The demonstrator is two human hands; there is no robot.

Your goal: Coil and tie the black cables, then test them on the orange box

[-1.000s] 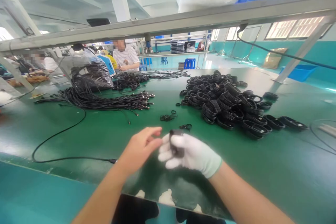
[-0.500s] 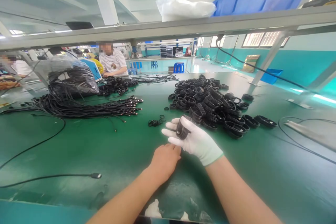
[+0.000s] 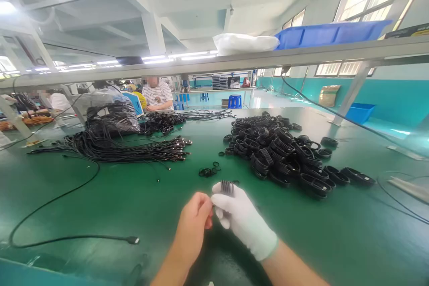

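Observation:
My right hand [image 3: 241,214], in a white glove, is closed with a black coiled cable [image 3: 227,187] around its fingers. Bare and to the left of it, my left hand [image 3: 196,214] makes a pinch, its fingertips meeting the glove's thumb and fingers. Whatever the pinch holds is hidden. Just beyond the hands lie several small black rings [image 3: 208,170] on the green table [image 3: 147,205]. A large heap of black coiled cables [image 3: 278,147] spreads to the right behind them.
A bundle of straight black cables [image 3: 144,148] lies at left, near a clear plastic bag [image 3: 112,114] of dark items. One loose cable with a plug [image 3: 133,240] curves across the left front. A metal shelf beam [image 3: 201,66] spans above, carrying a blue bin [image 3: 331,34]. A person [image 3: 161,94] sits opposite.
The view has tilted up. My left hand has gone from lying under the glove to a pinch beside it. My right hand has turned and its spread fingers have curled in.

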